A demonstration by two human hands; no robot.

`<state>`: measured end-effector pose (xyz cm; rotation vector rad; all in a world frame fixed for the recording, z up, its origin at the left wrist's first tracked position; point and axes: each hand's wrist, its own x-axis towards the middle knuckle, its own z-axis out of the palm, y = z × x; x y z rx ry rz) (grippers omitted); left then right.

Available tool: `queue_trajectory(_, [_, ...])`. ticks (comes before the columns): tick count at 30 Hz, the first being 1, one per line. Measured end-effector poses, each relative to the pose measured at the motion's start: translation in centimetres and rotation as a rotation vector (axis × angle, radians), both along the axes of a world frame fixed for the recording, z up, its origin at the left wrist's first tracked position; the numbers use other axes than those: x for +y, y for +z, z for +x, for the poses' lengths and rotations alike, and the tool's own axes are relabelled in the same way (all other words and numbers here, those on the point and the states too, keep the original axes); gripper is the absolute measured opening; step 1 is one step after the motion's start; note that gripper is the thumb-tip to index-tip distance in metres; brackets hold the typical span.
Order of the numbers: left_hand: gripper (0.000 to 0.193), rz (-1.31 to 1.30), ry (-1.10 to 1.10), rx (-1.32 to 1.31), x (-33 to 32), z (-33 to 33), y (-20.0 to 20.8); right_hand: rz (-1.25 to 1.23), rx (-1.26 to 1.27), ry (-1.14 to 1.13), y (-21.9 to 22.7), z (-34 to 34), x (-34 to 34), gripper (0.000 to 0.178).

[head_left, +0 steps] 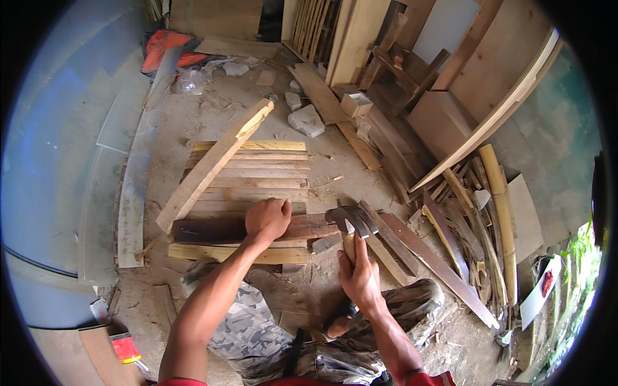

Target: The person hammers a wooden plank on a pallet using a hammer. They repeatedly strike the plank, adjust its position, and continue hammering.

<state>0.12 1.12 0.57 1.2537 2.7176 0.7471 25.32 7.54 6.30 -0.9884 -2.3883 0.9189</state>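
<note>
My left hand [267, 219] is closed over the middle of a dark brown board [313, 227], which lies crosswise over a row of narrow wooden slats [251, 183]. Held by its pale wooden handle, a claw hammer [351, 219] is in my right hand [362, 280]. Its dark metal head is at the right end of the board; whether the two touch I cannot tell. A lighter slat [225, 253] lies nearest my knees. One long squared timber [215, 164] slants across the left side of the slats.
Loose planks [438, 260] and bamboo poles [499, 212] lie to the right, with a leaning plywood panel [496, 116] behind. Concrete chunks [306, 121] are on the dirt floor ahead. A long board [135, 206] runs beside the left wall, and an orange bag [170, 50] sits far left.
</note>
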Motion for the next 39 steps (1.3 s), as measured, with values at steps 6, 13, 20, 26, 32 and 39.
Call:
queue_trajectory(6, [0.037, 0.090, -0.023, 0.045, 0.0, 0.3, 0.1, -0.034, -0.202, 0.156, 0.3, 0.0, 1.4, 0.067])
queue_trajectory(13, [0.047, 0.250, -0.262, 0.308, -5.4, 0.6, -0.6, -0.392, 0.158, -0.011, -2.8, 4.1, 3.4, 0.066])
queue_trajectory(20, [0.074, -0.110, -0.214, 0.339, -9.6, -0.2, -0.7, -0.715, 0.421, -0.237, -3.1, 6.3, 5.7, 0.067])
queue_trajectory(26, [0.068, -0.214, -0.318, 0.283, -8.9, -3.0, 0.7, -0.833, 0.452, -0.253, -4.4, 8.2, 7.1, 0.067])
queue_trajectory(32, [0.050, -0.457, -0.336, -0.100, -4.6, -2.2, 7.3, -0.867, 0.421, -0.304, -4.2, 10.0, 7.2, 0.064])
queue_trajectory(39, [0.040, 0.002, -0.228, 0.355, -6.9, -4.3, 2.8, -0.861, 0.378, -0.282, -4.5, 10.7, 7.1, 0.062])
